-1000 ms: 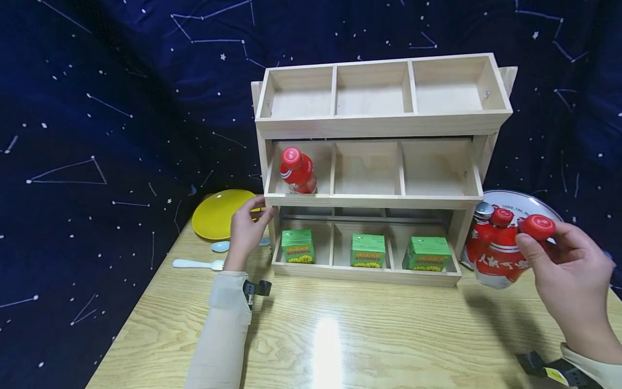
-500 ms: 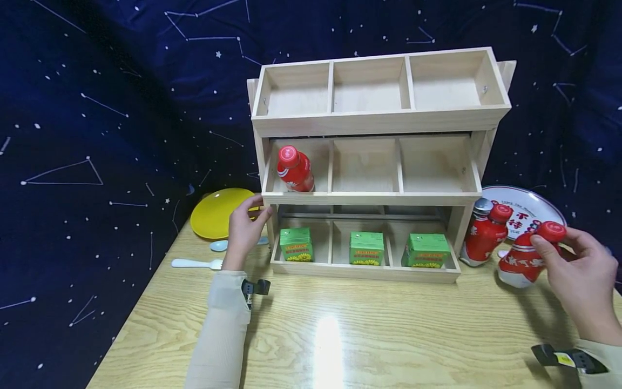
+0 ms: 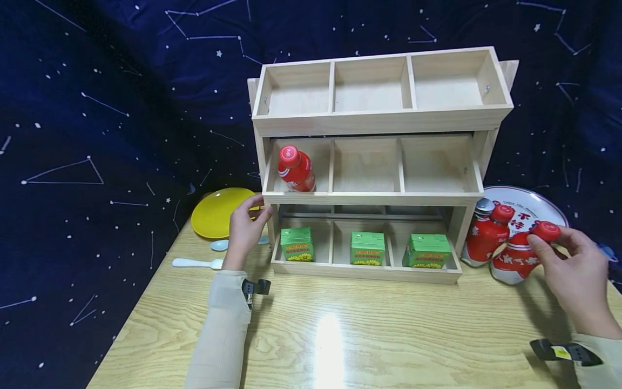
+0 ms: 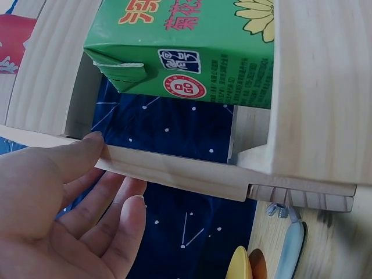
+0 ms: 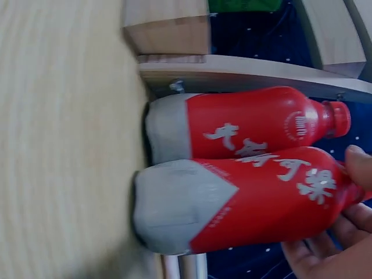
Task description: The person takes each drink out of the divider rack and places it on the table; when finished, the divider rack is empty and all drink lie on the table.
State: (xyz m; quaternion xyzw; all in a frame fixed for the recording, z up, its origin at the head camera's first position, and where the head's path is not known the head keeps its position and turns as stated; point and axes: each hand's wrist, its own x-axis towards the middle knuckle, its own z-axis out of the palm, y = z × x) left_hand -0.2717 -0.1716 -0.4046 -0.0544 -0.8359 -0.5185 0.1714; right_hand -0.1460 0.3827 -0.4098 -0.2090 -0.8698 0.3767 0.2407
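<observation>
A three-tier wooden shelf stands on the table. One red bottle sits in its middle tier's left compartment. My left hand rests with straight fingers against the shelf's left post, beside a green carton. To the right of the shelf, my right hand pinches the cap of a second red bottle, which leans a little with its base at the table. A third red bottle stands close beside it; both bottles lie side by side in the right wrist view.
Three green cartons fill the bottom tier. The top tier holds nothing. A yellow plate, a white spoon and a blue spoon lie left of the shelf. A white printed plate is behind the bottles.
My right hand brought the bottle down from in front of the other bottle, swung it right, then set it close beside that bottle. The left hand stayed on the shelf.
</observation>
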